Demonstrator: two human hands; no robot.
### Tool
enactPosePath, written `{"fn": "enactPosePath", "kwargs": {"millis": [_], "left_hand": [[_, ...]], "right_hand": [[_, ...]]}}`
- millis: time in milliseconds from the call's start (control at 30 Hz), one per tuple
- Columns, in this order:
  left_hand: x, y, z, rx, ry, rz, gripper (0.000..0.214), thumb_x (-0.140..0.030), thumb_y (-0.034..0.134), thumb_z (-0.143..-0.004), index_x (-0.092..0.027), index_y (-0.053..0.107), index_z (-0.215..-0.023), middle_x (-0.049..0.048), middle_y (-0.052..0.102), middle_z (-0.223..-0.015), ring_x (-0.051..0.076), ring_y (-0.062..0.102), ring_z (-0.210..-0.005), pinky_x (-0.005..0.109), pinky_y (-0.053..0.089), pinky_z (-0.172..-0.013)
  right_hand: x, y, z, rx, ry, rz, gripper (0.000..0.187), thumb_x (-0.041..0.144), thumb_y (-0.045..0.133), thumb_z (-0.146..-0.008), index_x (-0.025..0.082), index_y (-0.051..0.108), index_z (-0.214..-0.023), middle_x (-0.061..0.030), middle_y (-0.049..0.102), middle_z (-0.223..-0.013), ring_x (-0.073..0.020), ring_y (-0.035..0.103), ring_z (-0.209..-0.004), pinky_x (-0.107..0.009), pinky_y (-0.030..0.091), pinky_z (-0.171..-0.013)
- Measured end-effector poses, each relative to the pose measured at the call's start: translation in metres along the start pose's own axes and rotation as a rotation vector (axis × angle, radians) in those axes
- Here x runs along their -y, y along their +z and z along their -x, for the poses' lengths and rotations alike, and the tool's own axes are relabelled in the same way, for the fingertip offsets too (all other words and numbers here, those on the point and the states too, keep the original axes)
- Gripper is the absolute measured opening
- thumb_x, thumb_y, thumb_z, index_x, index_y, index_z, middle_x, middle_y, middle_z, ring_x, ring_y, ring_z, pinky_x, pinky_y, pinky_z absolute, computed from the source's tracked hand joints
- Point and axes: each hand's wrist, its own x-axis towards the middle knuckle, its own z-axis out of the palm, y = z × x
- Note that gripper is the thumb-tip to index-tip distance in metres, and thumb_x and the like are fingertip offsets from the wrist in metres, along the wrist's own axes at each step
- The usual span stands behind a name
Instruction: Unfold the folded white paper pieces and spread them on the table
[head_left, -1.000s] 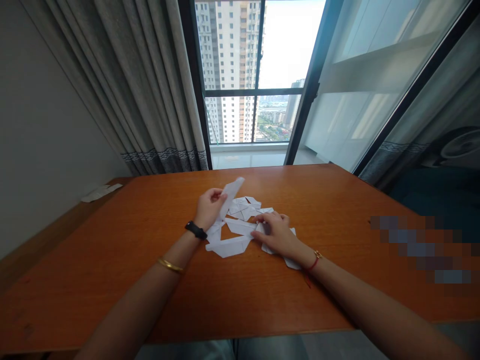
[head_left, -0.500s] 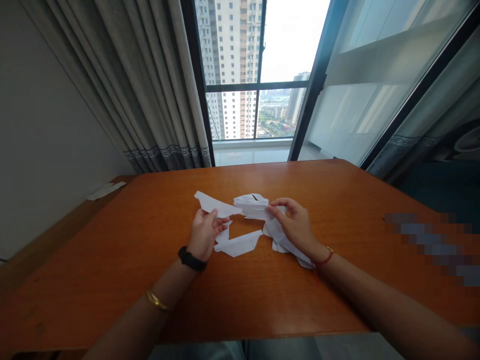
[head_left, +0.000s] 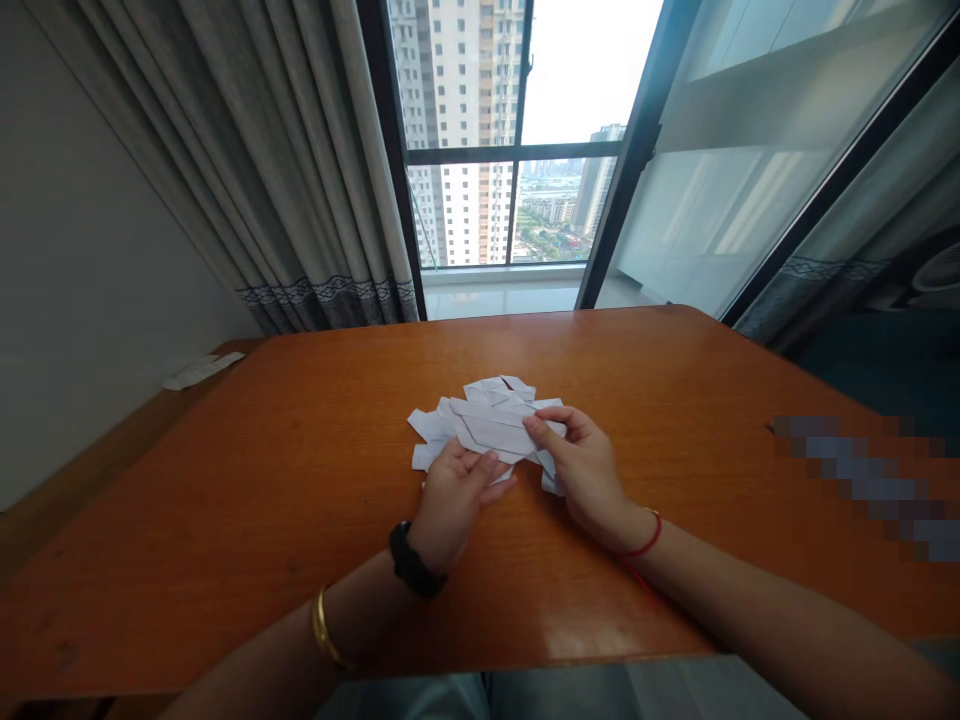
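Between my two hands is a folded white paper piece (head_left: 491,428), long and creased, raised a little over the table. My left hand (head_left: 457,495) grips its lower left edge, thumb on top and fingers beneath. At its right end, my right hand (head_left: 581,465) pinches the paper between thumb and fingers. Around and under it lie several more folded white papers (head_left: 431,425), spread in a rough ring on the wooden table (head_left: 262,520). The held piece and my hands hide part of them. Whether the held paper is joined to another piece I cannot tell.
A flat white paper (head_left: 202,371) rests on a ledge at the far left. On the table's right side is a blurred, pixelated patch (head_left: 862,480). Behind the table stand a grey curtain (head_left: 315,200) and a window (head_left: 517,150).
My left hand has moved right, bringing its paper over the middle of the ring toward my right hand. My right hand has stayed nearly in place. The view has tilted slightly.
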Motion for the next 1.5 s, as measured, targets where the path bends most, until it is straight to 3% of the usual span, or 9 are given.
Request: {"fn": "enactPosePath", "kwargs": {"millis": [300, 467, 667, 900, 1033, 1200, 1333, 1400, 1500], "left_hand": [[-0.007, -0.002, -0.005, -0.16, 0.137, 0.044, 0.041, -0.03, 0.075, -0.074, -0.02, 0.057, -0.11, 0.007, 0.067, -0.115, 0.023, 0.067, -0.1, 0.034, 0.059, -0.079], [-0.03, -0.022, -0.022, -0.364, 0.325, 0.062, 0.032, -0.028, 0.073, -0.074, -0.021, 0.058, -0.101, 0.0016, 0.068, -0.103, 0.015, 0.067, -0.086, 0.021, 0.055, -0.061], [-0.029, -0.036, -0.031, -0.447, 0.309, 0.047, 0.031, -0.026, 0.077, -0.068, -0.017, 0.056, -0.089, -0.0042, 0.062, -0.073, 0.008, 0.059, -0.053, 0.015, 0.041, -0.041], [-0.018, -0.025, -0.02, -0.164, 0.099, -0.074, 0.038, -0.032, 0.077, -0.073, -0.014, 0.06, -0.102, 0.0107, 0.072, -0.096, 0.02, 0.072, -0.077, 0.025, 0.056, -0.062], [-0.006, -0.017, -0.011, 0.081, -0.026, -0.16, 0.039, -0.032, 0.078, -0.071, -0.012, 0.066, -0.103, 0.0146, 0.072, -0.102, 0.025, 0.072, -0.082, 0.029, 0.058, -0.069], [-0.002, -0.013, -0.004, 0.163, 0.048, -0.249, 0.035, -0.027, 0.074, -0.074, -0.022, 0.068, -0.108, 0.008, 0.07, -0.114, 0.027, 0.069, -0.095, 0.041, 0.057, -0.084], [-0.008, -0.014, -0.001, 0.218, 0.163, -0.543, 0.02, -0.029, 0.069, -0.078, -0.022, 0.073, -0.096, 0.0058, 0.068, -0.116, 0.028, 0.06, -0.112, 0.043, 0.049, -0.098], [-0.013, -0.019, -0.002, 0.194, 0.198, -0.728, 0.034, -0.032, 0.073, -0.073, -0.021, 0.069, -0.106, 0.0074, 0.068, -0.115, 0.028, 0.059, -0.112, 0.043, 0.047, -0.099], [-0.025, -0.031, -0.007, 0.064, 0.446, -0.864, 0.09, -0.04, 0.082, -0.062, -0.02, 0.04, -0.138, 0.0125, 0.054, -0.131, 0.028, 0.055, -0.116, 0.042, 0.045, -0.099]], "right_hand": [[0.002, -0.003, 0.004, 0.122, -0.324, 0.532, 0.031, 0.045, 0.06, -0.084, 0.022, 0.062, -0.106, -0.007, 0.065, -0.105, -0.0236, 0.056, -0.097, -0.039, 0.043, -0.085], [-0.003, -0.005, -0.003, 0.475, -0.48, 1.112, 0.034, 0.042, 0.069, -0.079, 0.027, 0.065, -0.109, -0.0098, 0.059, -0.122, -0.0332, 0.043, -0.114, -0.053, 0.029, -0.096], [0.016, -0.012, -0.001, 0.719, -0.407, 0.983, 0.014, 0.033, 0.071, -0.077, 0.023, 0.063, -0.083, -0.0016, 0.066, -0.086, -0.0207, 0.056, -0.086, -0.041, 0.039, -0.086], [0.028, -0.019, -0.008, 0.189, -0.141, 0.141, 0.031, 0.042, 0.076, -0.069, 0.023, 0.059, -0.089, 0.0014, 0.063, -0.082, -0.0145, 0.056, -0.065, -0.027, 0.044, -0.057], [0.016, -0.016, -0.003, 0.182, -0.252, 0.399, 0.024, 0.041, 0.072, -0.073, 0.022, 0.063, -0.086, -0.0015, 0.061, -0.085, -0.0177, 0.055, -0.075, -0.032, 0.045, -0.069], [0.015, -0.017, 0.001, 0.179, -0.482, 0.69, 0.021, 0.037, 0.066, -0.079, 0.023, 0.063, -0.094, -0.0074, 0.057, -0.105, -0.0245, 0.051, -0.1, -0.039, 0.043, -0.086], [0.023, -0.018, 0.0, 0.386, -0.47, 0.742, 0.028, 0.035, 0.063, -0.083, 0.023, 0.061, -0.109, -0.0067, 0.063, -0.11, -0.0228, 0.056, -0.099, -0.035, 0.044, -0.084], [0.025, -0.02, 0.0, 0.473, -0.419, 0.749, 0.018, 0.034, 0.06, -0.087, 0.022, 0.064, -0.1, -0.0032, 0.068, -0.095, -0.0189, 0.06, -0.083, -0.031, 0.046, -0.075], [0.026, -0.022, -0.002, 0.381, -0.449, 0.776, 0.014, 0.032, 0.059, -0.088, 0.02, 0.064, -0.094, -0.0027, 0.069, -0.09, -0.0171, 0.06, -0.077, -0.028, 0.045, -0.07]]}}
